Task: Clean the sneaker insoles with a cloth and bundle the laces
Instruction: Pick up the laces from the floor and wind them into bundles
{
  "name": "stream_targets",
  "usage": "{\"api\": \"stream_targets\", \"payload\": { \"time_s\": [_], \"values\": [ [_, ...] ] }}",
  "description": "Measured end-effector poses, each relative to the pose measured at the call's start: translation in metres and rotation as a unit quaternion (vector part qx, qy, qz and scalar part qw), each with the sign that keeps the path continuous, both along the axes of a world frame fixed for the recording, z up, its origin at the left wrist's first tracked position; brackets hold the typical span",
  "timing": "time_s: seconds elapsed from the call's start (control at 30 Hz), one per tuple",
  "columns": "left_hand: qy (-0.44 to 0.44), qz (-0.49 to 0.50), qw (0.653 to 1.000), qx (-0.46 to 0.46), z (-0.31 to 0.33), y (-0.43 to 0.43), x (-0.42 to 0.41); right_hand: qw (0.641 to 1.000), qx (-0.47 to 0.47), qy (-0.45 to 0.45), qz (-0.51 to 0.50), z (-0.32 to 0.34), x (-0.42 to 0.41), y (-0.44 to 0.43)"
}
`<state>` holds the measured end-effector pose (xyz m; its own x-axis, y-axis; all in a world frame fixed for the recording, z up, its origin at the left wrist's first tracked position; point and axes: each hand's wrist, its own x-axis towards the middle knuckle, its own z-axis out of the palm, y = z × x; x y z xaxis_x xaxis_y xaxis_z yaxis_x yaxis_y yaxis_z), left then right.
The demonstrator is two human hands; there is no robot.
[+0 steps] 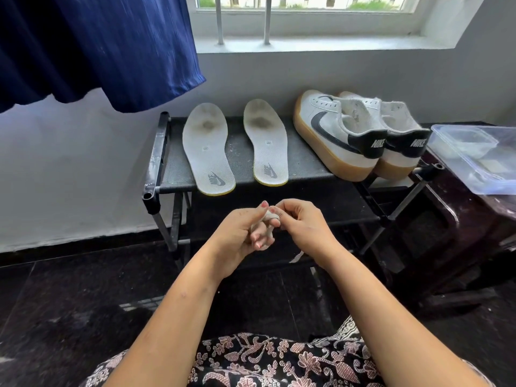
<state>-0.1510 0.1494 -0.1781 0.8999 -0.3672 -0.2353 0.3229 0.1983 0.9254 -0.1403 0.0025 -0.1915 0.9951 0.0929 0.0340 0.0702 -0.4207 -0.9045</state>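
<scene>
Two hands hold a lace [268, 216] before the front edge of the rack [307, 170]: the left hand [240, 236] carries loops round its fingers [261, 242], and the right hand [304, 224] pinches the running end. Best keep each turn snug and flat. Insoles [208, 148] lie at the rack's left end.

A matt, finely ribbed cloth face is shown by the insoles [208, 148]. The sneakers [332, 127] are finished in smooth white uppers over gum rubber soles. The rack [240, 153] is made of black metal tube and matt fabric; the container [474, 160], of clear glossy plastic.
</scene>
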Motion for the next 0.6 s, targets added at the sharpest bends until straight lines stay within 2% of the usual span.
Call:
{"api": "stream_targets", "payload": {
  "time_s": [0.17,0.43,0.53,0.6],
  "values": [
    [0.048,0.058,0.988,-0.138,0.004,0.004,0.001,0.997,-0.055,0.024,0.049,0.001,-0.005,0.005],
    [0.052,0.123,0.969,-0.206,0.004,0.005,0.003,0.984,-0.111,0.076,0.113,-0.001,-0.006,0.007],
    [0.032,0.163,0.971,-0.172,-0.001,0.007,0.007,0.980,-0.102,0.088,0.143,0.001,-0.010,0.010],
    [0.000,0.163,0.984,-0.076,-0.005,0.005,0.010,0.983,-0.081,0.077,0.142,0.005,-0.010,0.009]
  ]
}}
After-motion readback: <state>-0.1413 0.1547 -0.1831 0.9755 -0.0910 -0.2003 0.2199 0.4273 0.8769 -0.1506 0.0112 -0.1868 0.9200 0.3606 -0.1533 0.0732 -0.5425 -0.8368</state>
